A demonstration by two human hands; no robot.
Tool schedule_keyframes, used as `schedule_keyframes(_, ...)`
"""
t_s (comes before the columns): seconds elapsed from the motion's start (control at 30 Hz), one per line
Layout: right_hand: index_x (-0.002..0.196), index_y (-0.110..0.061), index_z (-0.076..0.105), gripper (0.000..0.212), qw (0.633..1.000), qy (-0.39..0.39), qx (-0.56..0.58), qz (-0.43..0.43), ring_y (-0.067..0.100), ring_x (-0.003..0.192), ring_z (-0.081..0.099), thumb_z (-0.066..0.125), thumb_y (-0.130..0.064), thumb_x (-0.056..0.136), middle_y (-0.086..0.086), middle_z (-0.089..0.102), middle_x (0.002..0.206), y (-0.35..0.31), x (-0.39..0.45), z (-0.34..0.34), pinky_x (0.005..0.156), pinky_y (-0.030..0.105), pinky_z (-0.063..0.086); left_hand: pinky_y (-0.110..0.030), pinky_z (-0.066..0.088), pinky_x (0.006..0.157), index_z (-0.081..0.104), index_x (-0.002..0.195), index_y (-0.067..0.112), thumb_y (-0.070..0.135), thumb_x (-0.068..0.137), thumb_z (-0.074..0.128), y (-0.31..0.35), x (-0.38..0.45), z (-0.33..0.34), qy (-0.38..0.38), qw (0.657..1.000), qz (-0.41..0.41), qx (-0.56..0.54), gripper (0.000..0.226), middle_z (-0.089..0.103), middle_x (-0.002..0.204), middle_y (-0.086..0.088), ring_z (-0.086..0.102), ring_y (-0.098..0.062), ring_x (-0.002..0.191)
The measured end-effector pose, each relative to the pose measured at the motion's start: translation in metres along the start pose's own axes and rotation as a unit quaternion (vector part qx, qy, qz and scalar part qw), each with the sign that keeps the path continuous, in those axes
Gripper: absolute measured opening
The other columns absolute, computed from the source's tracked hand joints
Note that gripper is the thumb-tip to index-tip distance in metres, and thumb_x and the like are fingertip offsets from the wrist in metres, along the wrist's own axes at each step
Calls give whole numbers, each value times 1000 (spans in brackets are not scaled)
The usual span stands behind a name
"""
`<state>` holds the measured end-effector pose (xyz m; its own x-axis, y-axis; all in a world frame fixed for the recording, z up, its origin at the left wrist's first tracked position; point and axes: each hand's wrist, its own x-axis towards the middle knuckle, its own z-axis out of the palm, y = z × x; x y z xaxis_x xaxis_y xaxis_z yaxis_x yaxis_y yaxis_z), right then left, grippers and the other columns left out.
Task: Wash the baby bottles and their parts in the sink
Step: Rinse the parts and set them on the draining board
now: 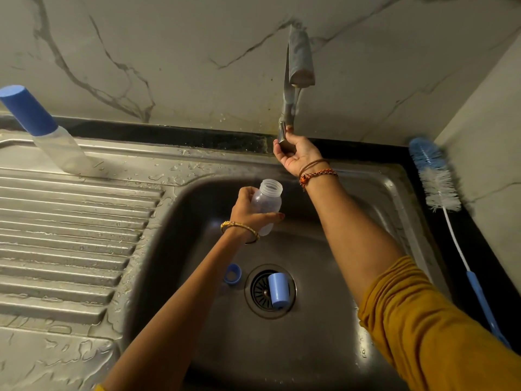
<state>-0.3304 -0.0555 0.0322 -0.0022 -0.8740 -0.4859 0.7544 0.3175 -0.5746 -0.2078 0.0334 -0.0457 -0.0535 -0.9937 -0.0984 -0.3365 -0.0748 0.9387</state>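
Worktop (479, 249): a black surface is seen around the steel unit, under a marbled wall.
Sink (380, 198): a steel basin is set to the right of a ribbed, wet draining board (64, 235); the drain (263, 292) is seen in the basin floor.
Tap (300, 60): it is mounted at the wall above the basin's far edge, with its lever hanging down below it.
Right hand (296, 153): it is raised to the tap, and its fingers are curled around the lever.
Left hand (251, 210): it is held over the basin, below and left of the right hand, and the open bottle is grasped in it.
Open bottle (267, 203): a clear, capless bottle is held tilted, mouth up, above the basin floor and well apart from the tap.
Capped bottle (42, 128): it is stood at the far left of the draining board, a blue cap on it, far from both hands.
Bottle brush (435, 176): blue and white bristles and a blue handle are laid along the worktop, right of the sink.
Blue cap (277, 289): it is lain across the drain, beneath the left forearm's level.
Blue ring (232, 273): it is lain on the basin floor, just left of the drain.
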Motion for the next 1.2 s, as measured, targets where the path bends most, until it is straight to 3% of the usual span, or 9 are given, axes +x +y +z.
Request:
schedule_keyframes(0.2,84,0,51,10,1000,15,-3,-12,20,71,52,53,-6,92,16,48,86,2,5,0,43,22,52,-18,40,59,38,109,20,16,64,83,-3,0,-2,14,999,-36,-17,63,47,105,-1,49,-17,93)
schedule_keyframes(0.6,89,-2,52,11,999,27,-31,-22,21,74,53,57,-12,90,16,47,92,2,-3,2,46,23,53,-32,45,75,40,123,14,17,68,80,-5,2,4,-14,997,-73,-4,68,46,108,-1,48,-19,98)
schedule_keyframes(0.73,124,0,50,42,989,25,-135,-62,19,89,55,57,-24,90,14,53,105,7,-11,-11,69,26,52,-30,46,70,44,122,15,22,65,82,-3,5,4,2,997,-80,-2,69,48,106,0,50,-17,95)
schedule_keyframes(0.8,129,-4,47,54,972,30,-225,-63,20,104,55,55,-39,89,11,55,116,15,-22,-25,82,29,48,-25,46,63,46,116,18,27,64,83,1,8,5,17,996,-91,-13,65,48,101,2,52,-13,86)
schedule_keyframes(0.9,130,-9,47,70,952,22,-303,-39,21,110,51,58,-54,78,4,54,121,32,-39,-49,95,37,43,-17,41,53,46,110,19,37,61,83,9,11,8,37,994,-99,-17,64,48,93,6,50,-6,76)
schedule_keyframes(0.97,116,-10,56,48,960,31,-274,-49,21,103,57,67,-37,78,9,58,118,42,-44,-62,86,34,50,-18,43,56,51,107,18,42,62,81,12,14,8,30,996,-90,-4,59,53,93,5,53,-9,79)
schedule_keyframes(1.03,95,-9,61,12,984,50,-167,-24,17,82,61,61,-17,87,12,64,94,45,-46,-66,68,27,53,-20,49,62,58,107,15,37,68,78,15,13,9,13,994,-84,-63,48,62,103,-4,58,-14,88)
schedule_keyframes(1.1,86,-8,59,14,997,43,-56,31,18,72,59,52,-18,92,11,61,76,46,-50,-63,65,27,52,-21,51,67,60,110,12,26,78,72,19,5,13,9,990,-52,-134,37,61,113,-12,59,-18,94)
schedule_keyframes(1.2,83,-3,54,28,995,79,-7,58,22,76,55,49,-29,91,13,57,76,53,-53,-58,76,30,48,-26,50,84,57,110,11,15,85,64,22,-15,25,67,979,112,-154,26,57,113,-14,56,-20,102)
